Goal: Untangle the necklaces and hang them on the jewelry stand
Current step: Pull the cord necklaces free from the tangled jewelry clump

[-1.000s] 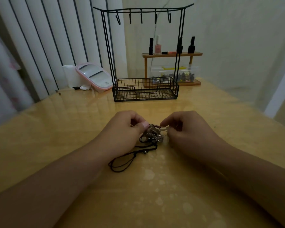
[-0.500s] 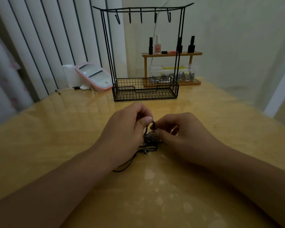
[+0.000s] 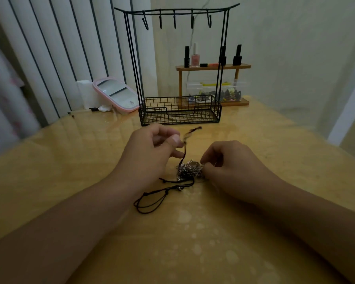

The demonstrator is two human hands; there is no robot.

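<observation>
Tangle of necklaces (image 3: pixel 190 171) sits on the table (image 3: pixel 70 160), between both hands, well short of the jewelry stand (image 3: pixel 179 64). It is silver chain bunched tight with a black cord (image 3: pixel 164 193) looping out toward the near-left.

Left hand (image 3: pixel 152 152): grip pinching one end of the cord between thumb and finger, lifted up off the pile, tail end blurred. Right hand (image 3: pixel 230 162): grip pinched on the chain side of the knot, fingers curled, pressing it down near the table.

Risks, as judgement:
- Pulling the cord up hard while the chain is pinned likely tightens the knot instead of freeing it.
- Fine chain links could kink or snap under a sharp tug.
- If the right hand lets go, the whole clump may lift with the cord.
- Dim light makes strand paths hard to read.

Around: the stand's hooks (image 3: pixel 174 19) are bare and its wire basket looks empty. Behind it a small wooden shelf (image 3: pixel 213 67) with nail polish bottles (image 3: pixel 195 56) and a clear box below. Pink mirror (image 3: pixel 116 95) leaning far-left, beside the stand. Nothing lies between the hands and the stand; only the knot blocks hanging.
</observation>
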